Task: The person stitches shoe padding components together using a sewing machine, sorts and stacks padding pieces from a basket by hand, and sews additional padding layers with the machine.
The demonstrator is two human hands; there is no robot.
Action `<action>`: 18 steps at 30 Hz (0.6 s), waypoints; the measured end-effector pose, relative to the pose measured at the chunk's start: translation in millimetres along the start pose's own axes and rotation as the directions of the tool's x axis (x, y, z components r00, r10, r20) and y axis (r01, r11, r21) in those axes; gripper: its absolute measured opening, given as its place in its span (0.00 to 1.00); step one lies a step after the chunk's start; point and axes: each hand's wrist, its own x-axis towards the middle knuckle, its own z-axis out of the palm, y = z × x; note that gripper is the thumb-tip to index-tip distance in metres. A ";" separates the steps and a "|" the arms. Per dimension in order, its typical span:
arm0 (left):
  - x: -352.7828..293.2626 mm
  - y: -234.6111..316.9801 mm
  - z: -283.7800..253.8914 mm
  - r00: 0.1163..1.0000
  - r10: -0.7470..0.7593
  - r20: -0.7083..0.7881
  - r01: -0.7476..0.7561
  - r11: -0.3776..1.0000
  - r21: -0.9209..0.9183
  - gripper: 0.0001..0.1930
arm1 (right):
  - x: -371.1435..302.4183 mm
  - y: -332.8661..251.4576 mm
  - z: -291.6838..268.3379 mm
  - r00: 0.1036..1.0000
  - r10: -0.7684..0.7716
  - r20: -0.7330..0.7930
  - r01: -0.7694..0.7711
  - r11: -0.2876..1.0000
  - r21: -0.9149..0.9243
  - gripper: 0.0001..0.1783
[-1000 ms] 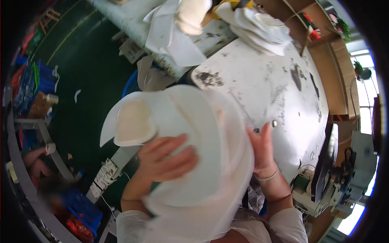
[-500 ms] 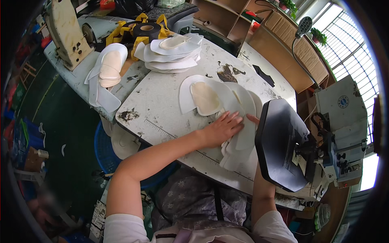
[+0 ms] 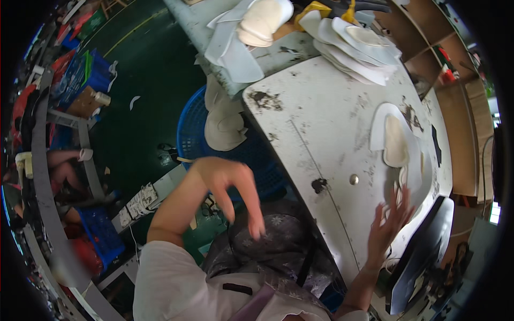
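Note:
My left hand [image 3: 227,184] is raised above my lap, beside the blue basket [image 3: 184,125]. Its fingers hang down apart with nothing between them. On the right part of the table, my right hand [image 3: 386,227] has its fingers spread, the tips by the near end of a fanned row of white curved cut pieces [image 3: 378,128]. A cream oval piece [image 3: 395,140] lies on top of that row. Whether the right fingertips press on the pieces or hover over them, I cannot tell. Several cream cut pieces [image 3: 225,125] sit in the basket.
The white worktable [image 3: 300,112] carries a stack of white pieces [image 3: 356,53] at the back. On the side table lie more white pieces with cream ones [image 3: 262,24]. A black machine panel [image 3: 420,257] rises by my right arm. Shelves [image 3: 428,64] stand beyond.
My left hand has come off the white pieces and swung left, away from the table. My right hand now shows beside the panel, fingers spread. The view has turned to the left.

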 end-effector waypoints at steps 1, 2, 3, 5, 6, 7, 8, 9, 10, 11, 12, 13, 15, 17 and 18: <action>-49.7 -23.1 3.8 0.889 0.038 -0.456 -0.047 0.999 -0.009 0.19 | -11.8 -17.7 1.4 0.995 -0.049 0.088 0.027 0.972 0.234 0.27; -88.3 -52.5 -8.8 0.624 -0.075 -0.778 0.126 0.992 0.005 0.21 | -17.6 -35.1 -2.2 0.967 -0.089 0.240 0.038 0.977 0.210 0.29; -133.1 -80.6 -15.4 0.212 -0.136 -0.968 0.301 0.951 -0.068 0.24 | -20.0 -55.6 1.6 0.945 -0.170 0.279 0.090 0.956 0.279 0.29; -259.7 -182.6 -42.5 -0.216 -0.152 -0.964 0.594 0.763 -0.253 0.37 | -16.8 -79.7 11.2 0.909 -0.275 0.313 0.150 0.917 0.370 0.30; -304.7 -221.7 -52.7 -0.404 -0.146 -0.903 0.663 0.634 -0.399 0.42 | -14.2 -83.9 14.0 0.904 -0.294 0.311 0.169 0.913 0.371 0.30; -315.1 -246.9 -75.5 -0.394 -0.155 -0.906 0.651 0.648 -0.395 0.42 | -11.3 -84.6 17.5 0.903 -0.297 0.310 0.186 0.922 0.341 0.30; -320.2 -265.3 -96.8 -0.376 -0.005 -0.927 0.740 0.601 -0.303 0.47 | -10.2 -84.6 19.7 0.901 -0.298 0.316 0.194 0.927 0.322 0.30; -323.0 -280.3 -113.3 -0.344 0.144 -0.928 0.816 0.534 -0.220 0.52 | -12.1 -83.1 18.8 0.901 -0.288 0.326 0.183 0.931 0.316 0.30; -326.5 -290.8 -126.3 -0.352 0.142 -0.925 0.806 0.548 -0.222 0.52 | -14.5 -82.0 17.1 0.900 -0.282 0.333 0.175 0.932 0.317 0.30; -331.9 -298.4 -136.2 -0.483 0.162 -0.860 0.802 0.477 -0.360 0.54 | -18.3 -81.8 18.5 0.901 -0.288 0.325 0.181 0.929 0.322 0.31; -335.4 -305.1 -146.4 -0.600 0.192 -0.777 0.769 0.407 -0.493 0.57 | -21.2 -81.7 20.5 0.896 -0.302 0.326 0.197 0.927 0.318 0.31; -317.7 -310.9 -164.3 -0.596 0.172 -0.784 0.758 0.442 -0.479 0.57 | -23.7 -79.9 19.5 0.905 -0.270 0.329 0.170 0.938 0.302 0.31; -295.6 -306.7 -179.6 -0.705 -0.085 -0.704 0.593 0.473 -0.651 0.59 | -25.9 -76.4 17.5 0.909 -0.246 0.337 0.155 0.949 0.274 0.30; -291.7 -307.3 -174.8 -0.741 -0.080 -0.667 0.568 0.455 -0.685 0.60 | -27.8 -74.6 15.2 0.892 -0.265 0.365 0.183 0.952 0.245 0.32; -291.5 -308.1 -173.8 -0.766 -0.065 -0.640 0.557 0.429 -0.711 0.62 | -29.4 -74.5 14.9 0.887 -0.271 0.375 0.187 0.951 0.247 0.32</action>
